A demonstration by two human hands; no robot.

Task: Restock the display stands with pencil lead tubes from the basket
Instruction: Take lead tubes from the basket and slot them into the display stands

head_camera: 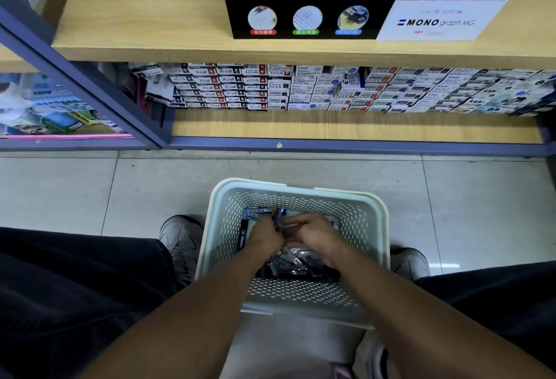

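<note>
Both hands down in white perforated basket (pixel 298 195) on floor, walls close around. Left hand (pixel 266 235) grips a few dark blue lead tubes (pixel 278 216). Right hand (pixel 311 232) fingers curled over the pile, grip unclear. Black display stand (pixel 307 18) on shelf above, well apart.

The basket (pixel 296 198) sits on the floor (pixel 90 192) between the person's shoes, before the shelves. On the upper shelf (pixel 144 17), two display stands (pixel 304 20) stand side by side.

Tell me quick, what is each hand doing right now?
Left hand: gripping a few lead tubes in the basket.
Right hand: in the basket, grip cannot be told.
</note>
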